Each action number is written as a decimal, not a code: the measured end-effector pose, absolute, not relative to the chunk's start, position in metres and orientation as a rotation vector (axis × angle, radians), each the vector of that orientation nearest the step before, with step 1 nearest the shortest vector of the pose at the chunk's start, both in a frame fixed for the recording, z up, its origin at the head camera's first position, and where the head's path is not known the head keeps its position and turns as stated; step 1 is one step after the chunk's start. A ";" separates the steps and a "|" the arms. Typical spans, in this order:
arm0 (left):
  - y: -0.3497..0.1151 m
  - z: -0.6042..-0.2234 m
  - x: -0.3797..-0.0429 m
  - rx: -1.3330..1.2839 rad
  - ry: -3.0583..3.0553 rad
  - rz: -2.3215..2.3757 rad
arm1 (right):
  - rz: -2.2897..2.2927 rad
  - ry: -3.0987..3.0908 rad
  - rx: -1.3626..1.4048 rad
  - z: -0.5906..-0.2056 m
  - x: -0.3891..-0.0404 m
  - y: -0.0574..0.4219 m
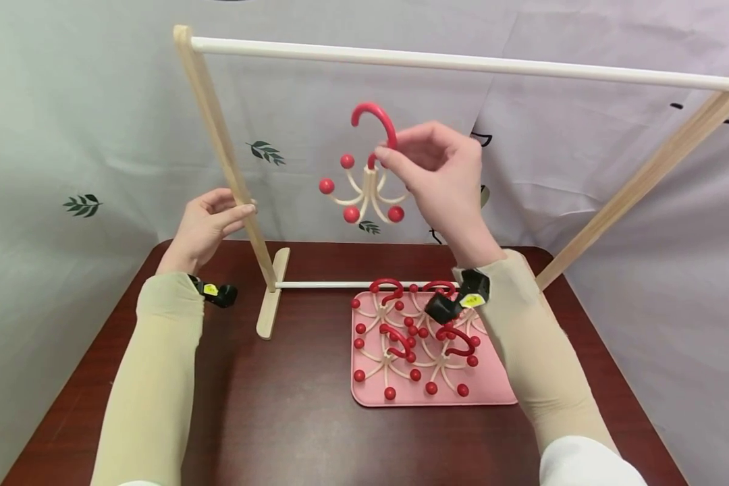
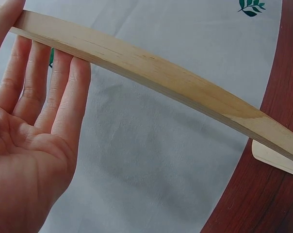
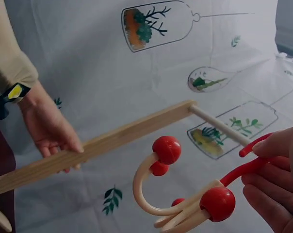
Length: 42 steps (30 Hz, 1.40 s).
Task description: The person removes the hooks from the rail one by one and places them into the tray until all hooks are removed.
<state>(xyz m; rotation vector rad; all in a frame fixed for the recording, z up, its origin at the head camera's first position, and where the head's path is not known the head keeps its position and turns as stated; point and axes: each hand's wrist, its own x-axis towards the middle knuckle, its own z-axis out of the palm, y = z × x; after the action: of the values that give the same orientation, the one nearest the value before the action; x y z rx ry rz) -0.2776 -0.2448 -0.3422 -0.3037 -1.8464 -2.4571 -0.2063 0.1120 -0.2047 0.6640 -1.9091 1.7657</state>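
Observation:
My right hand (image 1: 440,175) pinches the red hook of a small hanger (image 1: 369,182) and holds it in the air below the white top rod (image 1: 462,62). Cream curved arms tipped with red balls spread from the hanger's stem; the hook's open end faces left. In the right wrist view the hook (image 3: 246,170) lies between thumb and fingers. My left hand (image 1: 209,219) grips the left wooden post (image 1: 225,145) of the rack, thumb on one side and fingers on the other. The left wrist view shows the fingertips (image 2: 78,68) against the post's edge.
A pink tray (image 1: 364,398) on the dark red table (image 1: 267,412) holds several more such hangers (image 1: 387,361), partly behind my right forearm. The rack's wooden foot (image 1: 273,297), lower white rod (image 1: 322,285) and right post (image 1: 644,182) stand before a patterned cloth.

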 end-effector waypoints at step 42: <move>-0.243 -0.343 -0.277 -0.288 -1.890 -2.419 | 1.915 -1.804 0.163 -0.322 -0.146 0.290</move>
<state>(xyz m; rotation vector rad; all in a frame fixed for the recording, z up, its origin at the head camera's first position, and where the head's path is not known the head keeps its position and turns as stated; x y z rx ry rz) -0.2768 -0.2429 -0.3430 -0.2875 -1.8897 -2.4188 -0.1463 0.2904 -0.3224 0.1634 -1.8037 1.9152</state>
